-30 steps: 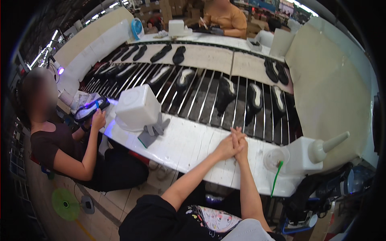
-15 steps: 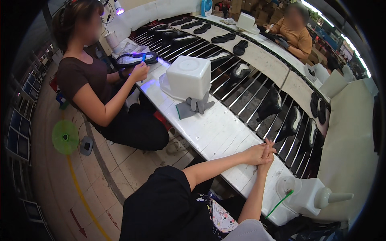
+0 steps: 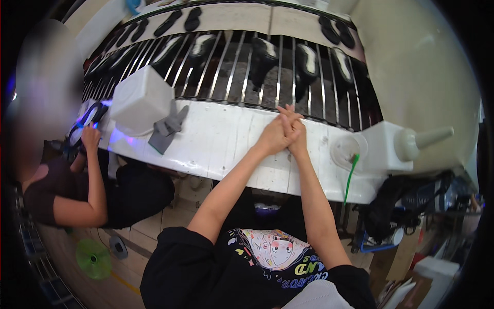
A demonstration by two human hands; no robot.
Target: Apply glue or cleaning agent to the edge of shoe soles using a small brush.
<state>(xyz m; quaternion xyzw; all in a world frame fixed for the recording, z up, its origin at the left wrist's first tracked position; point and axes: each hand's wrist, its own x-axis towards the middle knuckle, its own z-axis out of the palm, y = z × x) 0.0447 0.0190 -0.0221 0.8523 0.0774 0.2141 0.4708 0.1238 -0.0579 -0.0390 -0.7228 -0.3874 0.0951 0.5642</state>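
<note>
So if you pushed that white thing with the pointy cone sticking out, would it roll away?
Probably not. The white block looks flat-sided and sits flat on the bench, so it would likely slide rather than roll. Its cone juts sideways, so a push there might turn it. It looks like hard plastic, probably stiff. Both hands rest clasped beside it, not touching it.

Only a few packages are showing, all at the lower right, on the floor beside the desk. A white box [image 3: 436, 272] is standing there, and a brown cardboard carton [image 3: 395, 260] is leaning just beside it. No label, sign or screen is showing clearly anywhere.
</note>
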